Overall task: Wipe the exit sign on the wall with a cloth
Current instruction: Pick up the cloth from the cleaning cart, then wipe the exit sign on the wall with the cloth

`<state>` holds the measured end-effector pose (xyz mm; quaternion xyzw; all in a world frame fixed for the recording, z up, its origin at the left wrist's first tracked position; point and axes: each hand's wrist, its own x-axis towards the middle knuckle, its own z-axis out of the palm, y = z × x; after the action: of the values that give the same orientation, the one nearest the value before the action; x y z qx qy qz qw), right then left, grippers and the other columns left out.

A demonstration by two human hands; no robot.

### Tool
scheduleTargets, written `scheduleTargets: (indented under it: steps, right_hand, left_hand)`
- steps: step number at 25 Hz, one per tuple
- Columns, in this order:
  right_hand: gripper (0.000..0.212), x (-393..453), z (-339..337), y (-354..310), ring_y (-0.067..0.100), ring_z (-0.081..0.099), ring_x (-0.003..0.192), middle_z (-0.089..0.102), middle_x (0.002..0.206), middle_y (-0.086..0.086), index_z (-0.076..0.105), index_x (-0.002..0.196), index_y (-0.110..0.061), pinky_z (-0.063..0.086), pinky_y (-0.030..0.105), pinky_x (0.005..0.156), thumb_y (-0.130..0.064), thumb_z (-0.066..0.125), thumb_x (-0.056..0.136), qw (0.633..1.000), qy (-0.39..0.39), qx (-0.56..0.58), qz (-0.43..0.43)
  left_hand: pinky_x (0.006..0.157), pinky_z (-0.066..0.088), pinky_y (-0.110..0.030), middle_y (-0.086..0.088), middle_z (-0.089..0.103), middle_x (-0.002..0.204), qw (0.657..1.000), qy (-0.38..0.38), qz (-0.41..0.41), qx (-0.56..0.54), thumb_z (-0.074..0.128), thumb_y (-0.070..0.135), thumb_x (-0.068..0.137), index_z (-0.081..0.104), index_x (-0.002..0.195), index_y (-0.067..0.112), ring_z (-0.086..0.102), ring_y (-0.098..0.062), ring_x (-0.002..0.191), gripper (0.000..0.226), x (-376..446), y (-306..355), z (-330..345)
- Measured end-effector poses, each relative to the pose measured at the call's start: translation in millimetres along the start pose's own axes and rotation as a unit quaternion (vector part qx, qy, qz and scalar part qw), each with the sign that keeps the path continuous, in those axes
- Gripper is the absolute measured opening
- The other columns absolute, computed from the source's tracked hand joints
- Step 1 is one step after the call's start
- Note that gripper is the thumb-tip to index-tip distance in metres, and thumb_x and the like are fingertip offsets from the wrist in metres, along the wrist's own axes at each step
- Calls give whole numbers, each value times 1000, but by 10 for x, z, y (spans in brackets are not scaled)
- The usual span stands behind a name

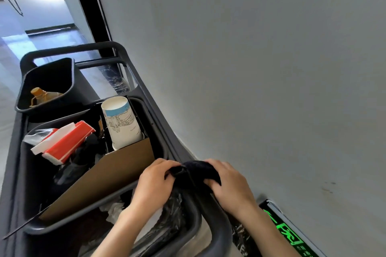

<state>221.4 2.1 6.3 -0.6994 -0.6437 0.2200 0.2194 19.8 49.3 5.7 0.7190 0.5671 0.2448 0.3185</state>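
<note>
A dark cloth (194,173) is bunched between both my hands above the cart's near rim. My left hand (154,183) grips its left end and my right hand (228,183) closes over its right side. The exit sign (289,233), black with glowing green figures, is mounted low on the grey wall at the bottom right, just beyond my right forearm. Part of the sign runs out of view at the bottom edge.
A dark cleaning cart (163,123) stands against the wall on my left. Its tray holds a paper cup (122,123), a red-and-white packet (66,144) and a cardboard piece (108,175). A black bin (62,77) with a brown bottle sits farther back. A corridor floor stretches beyond.
</note>
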Motion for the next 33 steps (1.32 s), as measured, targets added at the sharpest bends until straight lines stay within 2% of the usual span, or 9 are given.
scheduleTargets:
  steps: [7, 10, 13, 17, 20, 22, 25, 29, 33]
  right_hand:
    - [38, -833, -825, 275, 5, 57, 100, 59, 111, -17, 50, 121, -46, 44, 21, 83, -38, 62, 86, 990, 102, 81, 52]
    - [32, -1349, -1124, 513, -2, 54, 96, 54, 110, -20, 52, 114, -44, 39, 13, 76, -39, 64, 85, 982, 140, 93, 92]
    - [28, -1971, -1352, 812, -6, 54, 92, 54, 107, -20, 48, 103, -42, 40, 11, 69, -36, 67, 84, 963, 185, 130, 146]
    - [28, -2710, -1497, 1174, -12, 59, 86, 66, 97, -17, 52, 103, -40, 47, 9, 65, -28, 69, 84, 923, 256, 207, 198]
    - [37, -3071, -1518, 1381, -15, 57, 93, 63, 103, -26, 53, 112, -48, 47, 10, 74, -31, 69, 83, 904, 285, 228, 223]
    - [40, -3212, -1486, 1496, -19, 54, 98, 62, 107, -31, 55, 116, -48, 42, 4, 77, -31, 68, 83, 899, 287, 239, 230]
    - [36, -3269, -1394, 1601, -18, 55, 100, 65, 103, -35, 61, 110, -48, 42, 2, 77, -30, 70, 80, 876, 302, 280, 250]
    - [30, -3171, -1261, 1696, -7, 64, 96, 71, 102, -26, 69, 100, -48, 50, 18, 81, -33, 74, 74, 803, 356, 384, 283]
    - [30, -2978, -973, 1849, 0, 68, 91, 75, 96, -16, 73, 97, -41, 53, 20, 76, -21, 76, 75, 740, 402, 427, 330]
  left_hand:
    - [74, 55, -28, 9, 77, 82, 973, -73, 38, -216, 56, -4, 95, 67, 95, 22, 71, -11, 76, 29, -284, 981, 293]
    - [80, 58, -35, 7, 77, 84, 957, -131, 46, -255, 54, -2, 97, 67, 96, 22, 73, -14, 84, 27, -507, 1390, 615]
    - [78, 63, -48, -2, 77, 98, 907, -240, 13, -345, 51, 5, 102, 72, 103, 26, 75, -27, 91, 29, -839, 1834, 1014]
    - [68, 61, -41, -9, 74, 110, 833, -370, -45, -408, 40, 2, 101, 75, 110, 25, 69, -32, 87, 43, -1256, 2253, 1529]
    - [71, 60, -44, -14, 69, 116, 804, -419, -54, -418, 49, 24, 99, 73, 115, 21, 56, -35, 93, 29, -1509, 2391, 1794]
    - [68, 60, -40, -10, 74, 110, 822, -417, -51, -384, 53, 36, 98, 75, 110, 22, 66, -34, 90, 28, -1641, 2465, 1935]
    - [68, 58, -37, -10, 76, 96, 857, -382, -51, -344, 66, 24, 93, 76, 92, 22, 73, -25, 82, 11, -1735, 2510, 2126]
    - [84, 59, -46, -13, 75, 97, 867, -374, -43, -327, 73, 13, 88, 77, 89, 17, 73, -31, 89, 6, -1728, 2437, 2355]
    - [70, 60, -38, -12, 77, 88, 871, -378, -51, -309, 75, 10, 87, 79, 85, 21, 75, -25, 78, 12, -1518, 2225, 2676]
